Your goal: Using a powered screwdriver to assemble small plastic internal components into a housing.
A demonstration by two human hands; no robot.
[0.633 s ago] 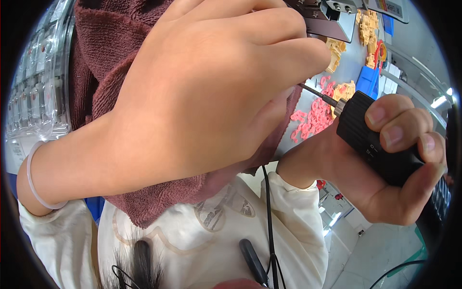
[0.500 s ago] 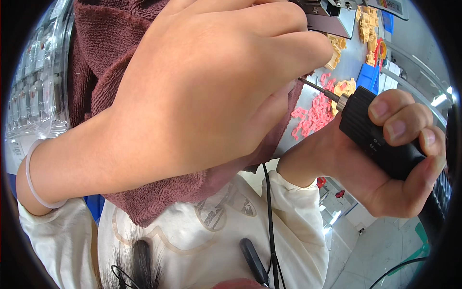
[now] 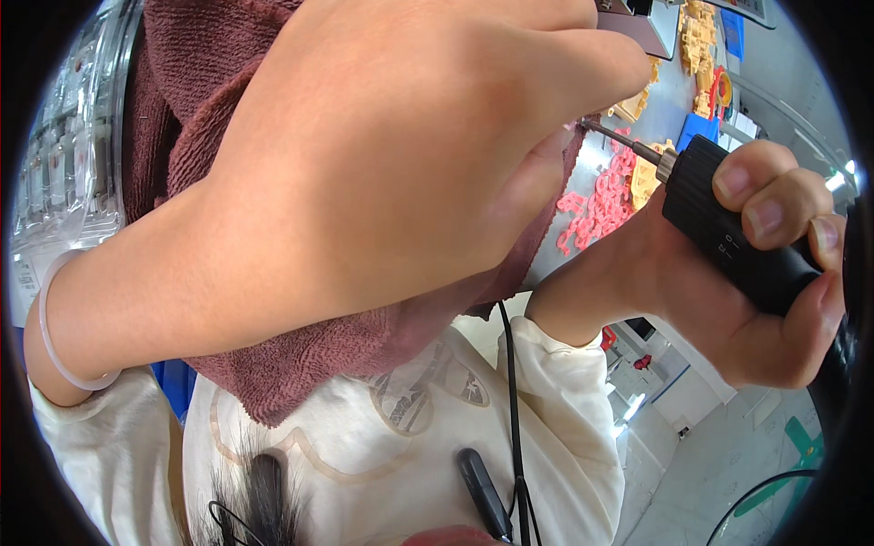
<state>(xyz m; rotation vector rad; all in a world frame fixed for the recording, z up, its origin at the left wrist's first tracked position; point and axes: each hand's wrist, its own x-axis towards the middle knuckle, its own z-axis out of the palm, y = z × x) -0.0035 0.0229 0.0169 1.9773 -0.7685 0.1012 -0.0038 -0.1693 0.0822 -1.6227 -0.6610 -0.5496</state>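
Note:
My left hand [image 3: 410, 155] spans the middle of the view, back upward, its fingers curled. Whatever its fingertips pinch is mostly hidden by the hand; only a small pale bit shows by the thumb. In my right hand [image 3: 719, 323] is a black electric screwdriver [image 3: 719, 237], the fingers wrapped round its ribbed body. Its thin metal bit [image 3: 633, 144] points up and left, the tip right beside my left fingertips. Whether the tip touches anything there, I cannot tell. A maroon towel [image 3: 214, 68] lies beneath my left hand and forearm.
Pink plastic pieces [image 3: 596, 209] lie heaped on the grey table beyond the towel, with yellow plastic parts [image 3: 698, 41] and a blue bin [image 3: 696, 132] nearby. A metal fixture [image 3: 645, 29] stands at the top. Clear plastic trays [image 3: 64, 173] are on the left. A black cable [image 3: 513, 391] hangs down in front.
My left hand has shifted slightly right. The right hand and screwdriver have moved a little up and to the right, the bit tip staying close to the left fingertips.

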